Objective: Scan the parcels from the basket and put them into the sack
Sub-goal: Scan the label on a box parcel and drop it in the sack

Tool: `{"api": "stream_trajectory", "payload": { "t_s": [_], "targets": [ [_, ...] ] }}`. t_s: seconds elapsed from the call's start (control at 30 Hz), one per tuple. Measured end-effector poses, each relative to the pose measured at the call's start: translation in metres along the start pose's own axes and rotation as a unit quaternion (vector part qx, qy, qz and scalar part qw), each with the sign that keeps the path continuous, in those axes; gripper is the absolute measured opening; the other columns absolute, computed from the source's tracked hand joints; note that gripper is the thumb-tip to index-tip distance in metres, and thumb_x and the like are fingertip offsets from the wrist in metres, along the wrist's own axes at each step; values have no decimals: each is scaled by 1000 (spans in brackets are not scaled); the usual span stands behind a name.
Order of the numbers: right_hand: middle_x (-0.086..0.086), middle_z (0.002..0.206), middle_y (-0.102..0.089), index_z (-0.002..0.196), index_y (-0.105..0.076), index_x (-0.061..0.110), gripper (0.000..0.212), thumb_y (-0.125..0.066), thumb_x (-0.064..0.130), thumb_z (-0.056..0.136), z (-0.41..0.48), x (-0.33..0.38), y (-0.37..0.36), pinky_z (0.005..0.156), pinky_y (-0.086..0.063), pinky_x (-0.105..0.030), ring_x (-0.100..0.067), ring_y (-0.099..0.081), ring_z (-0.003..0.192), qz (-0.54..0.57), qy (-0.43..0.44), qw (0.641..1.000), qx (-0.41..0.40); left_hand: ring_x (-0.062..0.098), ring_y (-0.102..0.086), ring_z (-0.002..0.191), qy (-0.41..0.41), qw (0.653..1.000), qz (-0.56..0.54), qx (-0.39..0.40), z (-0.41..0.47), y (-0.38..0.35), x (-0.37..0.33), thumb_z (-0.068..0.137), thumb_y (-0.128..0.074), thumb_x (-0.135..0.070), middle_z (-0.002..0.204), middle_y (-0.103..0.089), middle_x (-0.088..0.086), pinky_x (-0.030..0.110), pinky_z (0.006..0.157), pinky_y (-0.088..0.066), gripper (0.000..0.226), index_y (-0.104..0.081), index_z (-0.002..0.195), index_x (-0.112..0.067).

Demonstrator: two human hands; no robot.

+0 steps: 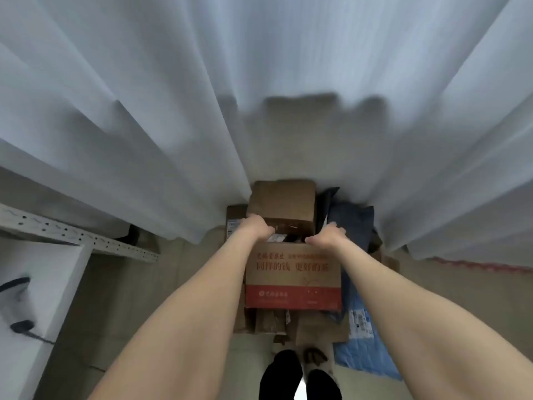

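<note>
left hand (258, 226), right hand (328, 233): fingers curled over far edge of brown red-banded cardboard box (292, 280) | probably wide, needs both

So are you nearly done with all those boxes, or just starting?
Not nearly. I can't see any parcel in a sack yet. Right now the left hand and right hand each have a grip on the far edge of the brown cardboard box with the red band. Left to do: the plain brown cardboard box, the dark blue bags and the light blue labelled mailer.
</note>
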State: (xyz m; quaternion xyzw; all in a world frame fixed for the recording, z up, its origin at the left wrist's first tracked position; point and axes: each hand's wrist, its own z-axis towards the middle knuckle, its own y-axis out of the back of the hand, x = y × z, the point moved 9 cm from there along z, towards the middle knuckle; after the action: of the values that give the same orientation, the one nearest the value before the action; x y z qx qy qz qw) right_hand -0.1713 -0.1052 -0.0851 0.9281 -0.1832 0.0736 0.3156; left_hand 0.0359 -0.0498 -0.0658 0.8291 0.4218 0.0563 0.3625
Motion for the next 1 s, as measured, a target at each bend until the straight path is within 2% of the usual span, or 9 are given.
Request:
{"api": "stream_trajectory", "payload": {
  "t_s": [0.07,0.17,0.3,0.43,0.57,0.67,0.77,0.9,1.0],
  "targets": [
    [-19,158,-17,155,-7,7,98,-63,51,87,13,-13,-7,113,-31,-51,-41,-23,142,5,-33,999,-12,30,-53,119,13,1000,-15,7,10,-14,7,96,-47,-41,137,-49,18,34,94,-47,63,-37,141,2],
    [-21,153,-27,153,-12,4,96,-59,56,88,37,-32,-24,109,-38,-50,-40,-36,137,44,-69,997,7,30,-52,122,52,998,-39,15,26,-36,26,98,-42,-44,142,-45,18,35,96,-46,64,-36,142,1],
    [-13,118,-61,131,-52,6,62,-54,54,92,50,-37,-36,87,-53,-41,-30,-61,103,89,-53,995,16,30,-49,124,83,994,-65,20,33,-51,38,100,-39,-40,142,-44,17,35,97,-42,56,-39,141,-2],
    [-10,104,-64,120,-59,9,50,-50,51,95,43,-37,-26,82,-54,-40,-28,-62,92,75,-40,996,-9,29,-52,122,85,989,-116,37,26,-51,35,99,-42,-36,137,-50,16,37,102,-43,51,-43,138,-3],
    [-8,92,-62,114,-60,11,44,-51,49,95,21,-29,-2,67,-49,-34,-25,-59,78,71,-22,997,-29,32,-44,130,93,983,-158,20,3,-31,28,100,-41,-38,144,-43,17,40,107,-38,56,-37,142,-1],
    [-11,105,-61,111,-57,13,40,-56,48,92,1,-22,15,69,-51,-37,-27,-59,84,84,-17,996,-34,33,-47,127,96,978,-182,12,-21,-13,24,100,-41,-38,142,-45,18,43,105,-41,57,-33,145,-5],
    [-11,104,-62,108,-57,14,39,-61,48,89,-23,-15,27,74,-54,-40,-28,-61,88,104,-16,994,-19,32,-52,121,103,976,-194,3,-48,8,26,100,-40,-39,137,-50,17,43,100,-46,55,-37,144,-6],
    [-10,100,-66,106,-62,13,35,-63,43,88,-56,1,46,85,-56,-46,-30,-64,91,118,9,993,9,32,-58,103,121,964,-235,-23,-87,42,32,98,-42,-40,110,-56,12,44,84,-54,46,-47,132,-9],
    [-10,104,-67,113,-62,15,42,-60,48,88,-84,21,65,87,-55,-47,-30,-64,95,114,29,993,14,33,-60,98,127,957,-251,-66,-117,77,37,95,-46,-42,114,-57,13,46,80,-57,47,-49,128,-9]
  ]
}}
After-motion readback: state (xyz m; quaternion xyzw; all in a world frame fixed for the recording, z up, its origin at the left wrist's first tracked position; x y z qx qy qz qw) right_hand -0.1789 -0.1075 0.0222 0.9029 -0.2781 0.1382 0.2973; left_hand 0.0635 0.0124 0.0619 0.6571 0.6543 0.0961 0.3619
